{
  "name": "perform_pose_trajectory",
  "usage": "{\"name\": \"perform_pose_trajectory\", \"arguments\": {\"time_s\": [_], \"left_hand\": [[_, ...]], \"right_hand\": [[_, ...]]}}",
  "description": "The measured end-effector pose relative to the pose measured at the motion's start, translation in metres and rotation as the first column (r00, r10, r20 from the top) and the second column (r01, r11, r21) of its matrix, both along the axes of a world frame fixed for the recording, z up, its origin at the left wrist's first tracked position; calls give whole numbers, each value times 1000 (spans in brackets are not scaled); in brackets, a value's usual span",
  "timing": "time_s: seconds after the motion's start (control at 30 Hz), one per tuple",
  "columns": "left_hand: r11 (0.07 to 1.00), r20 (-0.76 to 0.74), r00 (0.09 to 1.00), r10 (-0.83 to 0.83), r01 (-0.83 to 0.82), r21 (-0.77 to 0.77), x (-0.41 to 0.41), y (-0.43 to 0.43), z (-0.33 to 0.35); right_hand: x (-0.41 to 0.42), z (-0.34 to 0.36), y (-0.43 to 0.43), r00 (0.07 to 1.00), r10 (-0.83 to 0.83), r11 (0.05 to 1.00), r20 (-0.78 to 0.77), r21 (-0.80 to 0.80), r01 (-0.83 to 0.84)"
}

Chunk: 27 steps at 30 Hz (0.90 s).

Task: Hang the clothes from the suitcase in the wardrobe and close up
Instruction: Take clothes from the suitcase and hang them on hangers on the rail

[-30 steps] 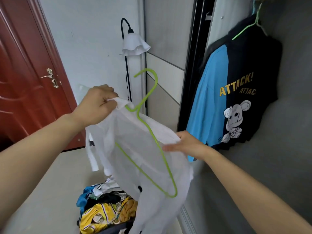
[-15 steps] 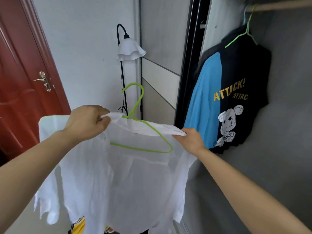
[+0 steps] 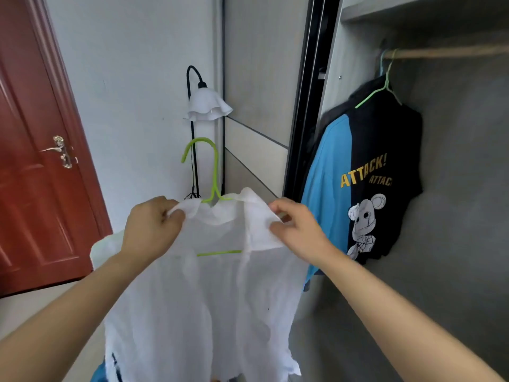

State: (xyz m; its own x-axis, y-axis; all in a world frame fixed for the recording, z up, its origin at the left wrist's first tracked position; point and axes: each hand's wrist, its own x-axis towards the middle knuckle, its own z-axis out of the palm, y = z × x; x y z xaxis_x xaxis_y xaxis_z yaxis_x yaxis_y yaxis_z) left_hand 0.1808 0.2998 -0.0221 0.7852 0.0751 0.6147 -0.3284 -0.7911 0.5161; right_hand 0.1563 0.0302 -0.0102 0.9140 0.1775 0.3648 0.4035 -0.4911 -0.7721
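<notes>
White shirt (image 3: 209, 299) hangs draped over a green hanger (image 3: 214, 172) in the head view, held up in front of the person and left of the open wardrobe (image 3: 462, 188). The hanger's hook stands upright above the collar, and a short stretch of its bottom bar shows through the thin cloth lower down.

The left hand (image 3: 151, 230) sits just left of the hanger's neck, its fingers curled and pinching the collar edge on that side. The right hand (image 3: 300, 230) sits just right of the hanger's neck, thumb and fingers pinching the cloth at the other shoulder. Each hand grips the shirt on its own side of the hanger, and the rest of the shirt falls loose beneath them, past the bottom of the view.

Right of the hanger and higher, a black and blue T-shirt (image 3: 380, 166) hangs from a second hanger (image 3: 385, 88) on the wooden rail (image 3: 446, 52) inside the wardrobe. Behind the hanger's hook a black lamp (image 3: 208, 104) with a white shade stands against the wall. Far left of the hanger is a red door (image 3: 35, 175).
</notes>
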Motion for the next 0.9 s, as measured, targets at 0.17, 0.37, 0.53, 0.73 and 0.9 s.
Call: {"name": "perform_pose_trajectory", "arguments": {"time_s": [0.17, 0.37, 0.53, 0.73, 0.9], "left_hand": [[972, 15, 992, -124, 124, -199, 0, -5, 14], [955, 44, 986, -158, 164, -247, 10, -3, 21], [946, 87, 959, -268, 279, -163, 10, -14, 22], [882, 161, 946, -282, 321, -346, 6, -15, 32], [606, -49, 707, -706, 566, -559, -2, -20, 37]], "right_hand": [[22, 12, -8, 871, -115, 849, 478, -407, 336], [27, 49, -3, 894, -214, 711, 393, -565, 419], [35, 53, 4, 899, -352, 809, 262, -397, 432], [30, 53, -18, 796, -586, 720, 153, -352, 598], [21, 45, -36, 775, -623, 738, 106, -250, 627]]}}
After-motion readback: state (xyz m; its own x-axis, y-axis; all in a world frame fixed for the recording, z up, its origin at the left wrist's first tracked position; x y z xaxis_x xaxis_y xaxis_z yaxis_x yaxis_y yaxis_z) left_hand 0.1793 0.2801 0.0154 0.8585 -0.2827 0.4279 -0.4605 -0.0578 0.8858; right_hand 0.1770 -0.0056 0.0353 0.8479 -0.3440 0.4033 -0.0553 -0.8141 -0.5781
